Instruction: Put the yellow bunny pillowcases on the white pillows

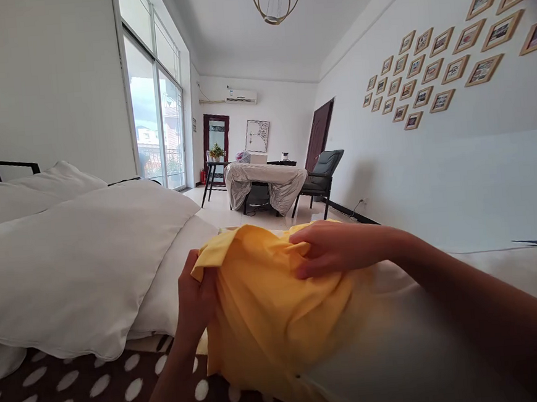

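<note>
A bright yellow cloth [267,306], which looks like a pillowcase, is bunched in front of me with its hem folded over at the upper left. My left hand [198,290] is closed on that left edge, the fingers partly behind the fabric. From the right, my right hand [323,246] pinches a gathered fold near the top, thumb and fingertips pressed into it. A pale, blurred soft thing [392,352], perhaps a pillow, lies against the cloth at lower right; whether it is inside the cloth I cannot tell.
Large white cushions [68,260] fill the left side. Below them is a brown rug with white spots [99,384]. Farther back stand a covered table [266,171], a black armchair [325,175] and a plant [216,150] on a dark stand. Small frames hang on the right wall.
</note>
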{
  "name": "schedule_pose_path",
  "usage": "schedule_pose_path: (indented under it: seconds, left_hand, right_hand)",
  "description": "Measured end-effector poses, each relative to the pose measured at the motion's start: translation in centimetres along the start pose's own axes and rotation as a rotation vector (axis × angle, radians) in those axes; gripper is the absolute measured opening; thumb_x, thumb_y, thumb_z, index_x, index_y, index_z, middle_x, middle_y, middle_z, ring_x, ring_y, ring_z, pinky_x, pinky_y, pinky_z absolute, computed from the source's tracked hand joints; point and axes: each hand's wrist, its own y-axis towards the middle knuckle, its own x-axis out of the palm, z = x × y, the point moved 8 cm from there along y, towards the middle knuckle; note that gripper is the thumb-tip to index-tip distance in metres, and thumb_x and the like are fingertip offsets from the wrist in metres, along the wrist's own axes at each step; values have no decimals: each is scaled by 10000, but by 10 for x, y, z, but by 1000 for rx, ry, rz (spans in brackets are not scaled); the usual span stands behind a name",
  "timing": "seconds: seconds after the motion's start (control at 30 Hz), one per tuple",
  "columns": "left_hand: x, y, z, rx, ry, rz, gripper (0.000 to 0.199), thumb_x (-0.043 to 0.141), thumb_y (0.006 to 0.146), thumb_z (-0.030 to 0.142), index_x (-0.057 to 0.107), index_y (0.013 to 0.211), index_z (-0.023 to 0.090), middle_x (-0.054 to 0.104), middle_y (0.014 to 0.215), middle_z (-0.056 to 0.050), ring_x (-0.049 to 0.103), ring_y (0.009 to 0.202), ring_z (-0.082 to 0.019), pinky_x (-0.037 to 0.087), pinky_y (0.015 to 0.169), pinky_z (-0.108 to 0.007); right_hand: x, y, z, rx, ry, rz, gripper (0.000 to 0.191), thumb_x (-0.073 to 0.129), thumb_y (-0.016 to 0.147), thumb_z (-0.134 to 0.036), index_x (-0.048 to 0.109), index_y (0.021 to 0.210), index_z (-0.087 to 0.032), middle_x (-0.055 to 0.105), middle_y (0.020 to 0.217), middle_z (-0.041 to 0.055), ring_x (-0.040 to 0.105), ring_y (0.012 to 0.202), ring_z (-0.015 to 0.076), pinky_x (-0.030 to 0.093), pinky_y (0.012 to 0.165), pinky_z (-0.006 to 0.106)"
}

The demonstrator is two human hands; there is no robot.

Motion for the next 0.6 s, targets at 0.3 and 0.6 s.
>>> schedule_pose_path:
  seconds: [0.3, 0.6]
  left_hand:
    - [-1, 8, -20, -78, 8, 83, 454, 605, 756, 567, 629, 881, 132, 647, 819, -70, 590, 764, -221, 444, 588, -267]
    - [-4, 12, -26, -103, 38, 100, 491, 629, 714, 585, 641, 871, 120, 657, 819, -80, 596, 765, -229, 462, 589, -277]
  right_hand:
    - [5, -51, 70, 107, 306, -61, 511, 551, 789, -568, 623, 1087, -160, 629, 1030, 59, 568, 940, 228, 408, 770, 273]
    - [-7, -75, 88, 263, 342, 64, 419, 661, 669, -560, 636, 792, -160, 601, 751, 7, 547, 730, 180, 398, 626, 247]
